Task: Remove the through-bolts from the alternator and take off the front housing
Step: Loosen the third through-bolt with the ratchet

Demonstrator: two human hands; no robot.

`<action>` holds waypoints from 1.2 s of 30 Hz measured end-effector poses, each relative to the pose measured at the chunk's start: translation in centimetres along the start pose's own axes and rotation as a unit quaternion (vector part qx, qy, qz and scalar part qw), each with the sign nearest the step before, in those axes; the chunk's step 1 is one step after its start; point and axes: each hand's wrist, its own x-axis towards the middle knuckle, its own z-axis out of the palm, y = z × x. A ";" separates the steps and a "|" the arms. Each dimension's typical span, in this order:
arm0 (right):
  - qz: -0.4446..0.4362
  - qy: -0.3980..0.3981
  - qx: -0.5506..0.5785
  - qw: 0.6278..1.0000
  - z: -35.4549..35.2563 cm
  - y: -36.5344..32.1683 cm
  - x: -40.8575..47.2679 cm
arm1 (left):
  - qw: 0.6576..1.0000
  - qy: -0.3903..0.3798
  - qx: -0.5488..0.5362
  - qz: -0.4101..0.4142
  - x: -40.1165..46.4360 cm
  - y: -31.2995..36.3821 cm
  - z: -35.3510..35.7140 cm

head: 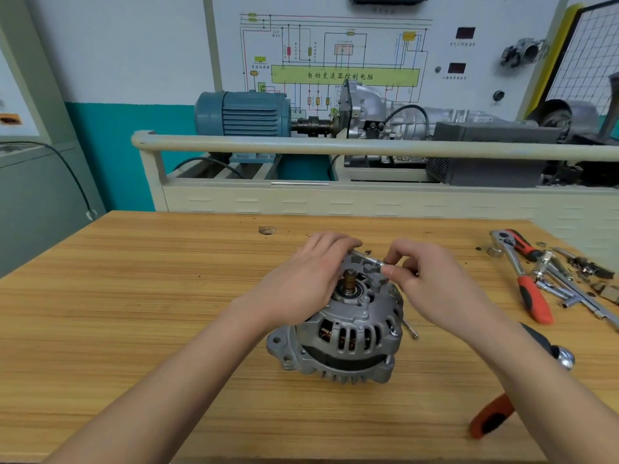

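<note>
- Head view: left hand [306, 279] lies flat-fingered on the alternator [341, 324].
- Right hand [432, 283] pinches a through-bolt [368, 259] (half out).
- Ratchet [522, 272] lies right of it.

We see two bare forearms, with no sleeves reaching into view. Our left hand [301, 283] and right hand [432, 283] wear no gloves. We find no rings, watch or bands on them.
</note>
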 end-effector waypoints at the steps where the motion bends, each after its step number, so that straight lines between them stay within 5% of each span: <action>1: 0.000 0.004 -0.001 1.000 -0.3 0.4 0.2 | 1.000 0.004 0.002 0.005 0.0 -0.1 0.0; 6: -0.025 -0.069 -0.025 0.997 -0.5 0.8 0.8 | 0.999 -0.011 -0.022 0.024 0.0 -0.1 -0.2; 22: -0.083 -0.116 -0.103 0.984 -0.8 -0.3 0.5 | 0.998 -0.049 -0.050 0.007 -0.3 0.9 -1.1; 36: -0.058 -0.087 -0.137 0.985 -0.5 -0.3 0.1 | 0.988 0.082 -0.112 -0.062 -0.8 2.7 0.6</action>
